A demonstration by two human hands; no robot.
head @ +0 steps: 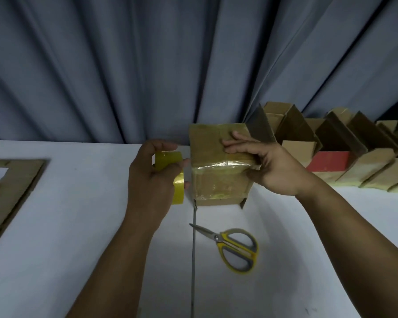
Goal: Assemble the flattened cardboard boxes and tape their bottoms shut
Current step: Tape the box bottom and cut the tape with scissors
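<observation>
Curtain (147,65) of grey-blue folds fills the whole upper half behind everything. Below it spreads the white surface (78,226), split by a thin dark seam (193,249) running toward the viewer. Along the far right edge stands a row of assembled boxes (359,161) with flaps up, leaning one against another, one red-sided box (326,160) among them. At the left edge lies a stack of flattened cardboard (16,180) with a white label on top.

Near the middle, at the back of the surface, the cardboard box (216,157) stands with its closed bottom turned upward; glossy tape crosses that bottom and runs down the near face, and its open flaps touch the surface beneath.

Both hands are busy. The right hand (269,166) holds the box at its upper right edge, fingers laid over the top, thumb pressed on the near face. The left hand (152,177) grips the yellow tape roll (178,189) just beside the box's left side, fingers curled round the roll.

Yellow-and-grey scissors (234,246) lie closed on the surface in front of the box, blades pointing left toward the seam.
</observation>
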